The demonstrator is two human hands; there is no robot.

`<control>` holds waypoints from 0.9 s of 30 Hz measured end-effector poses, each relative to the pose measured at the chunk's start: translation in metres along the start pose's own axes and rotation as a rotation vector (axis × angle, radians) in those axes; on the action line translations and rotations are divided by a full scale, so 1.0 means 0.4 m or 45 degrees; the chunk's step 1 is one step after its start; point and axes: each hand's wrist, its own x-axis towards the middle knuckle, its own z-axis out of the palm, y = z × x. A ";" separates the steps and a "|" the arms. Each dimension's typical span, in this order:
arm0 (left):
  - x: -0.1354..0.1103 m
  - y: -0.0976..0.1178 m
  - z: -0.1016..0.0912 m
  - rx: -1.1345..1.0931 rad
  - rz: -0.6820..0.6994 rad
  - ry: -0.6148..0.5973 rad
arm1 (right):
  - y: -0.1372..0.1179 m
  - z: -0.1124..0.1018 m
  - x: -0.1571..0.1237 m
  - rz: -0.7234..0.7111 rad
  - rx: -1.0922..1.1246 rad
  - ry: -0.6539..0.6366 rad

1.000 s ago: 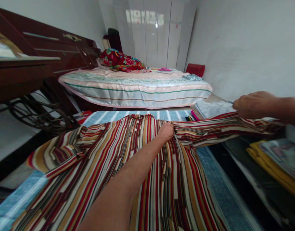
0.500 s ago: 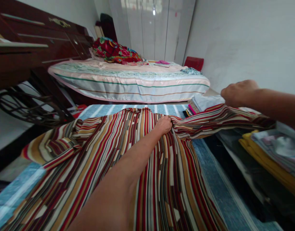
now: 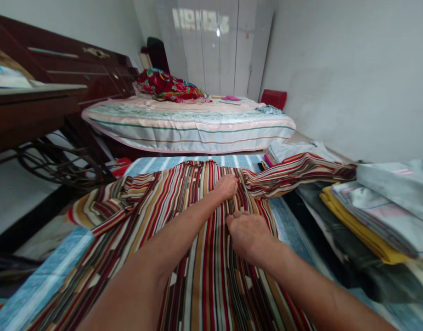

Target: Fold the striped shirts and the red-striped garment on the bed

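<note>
Where the striped cloth (image 3: 204, 276) lies spread over the blue mat (image 3: 49, 280) on the floor, left hand (image 3: 228, 186) pressed onto its far part, fingers curled under so grip unclear, right hand (image 3: 247, 234) flat, palm down, just nearer, folded fabric stack (image 3: 369, 216) to the right, bed (image 3: 190, 128) beyond

One head-worn view looks forward and down. It sits close over the striped cloth (image 3: 211, 257). The bed (image 3: 187, 122) lies well beyond.

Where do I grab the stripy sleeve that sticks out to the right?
Pinch the sleeve near its far end, coming from the right. It lies stretched out over the folded cloths, uncovered, while the left hand rests on its near end.
</note>
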 end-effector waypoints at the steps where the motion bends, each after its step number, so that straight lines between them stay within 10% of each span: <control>1: -0.019 0.003 0.003 -0.006 -0.002 -0.012 | 0.002 0.030 -0.006 0.029 0.028 0.050; 10: -0.128 0.004 0.037 -0.098 -0.021 -0.077 | 0.155 0.218 -0.033 0.211 0.108 0.351; 27: -0.223 0.057 0.000 -0.101 -0.234 -0.052 | 0.159 0.288 -0.034 0.161 0.033 0.508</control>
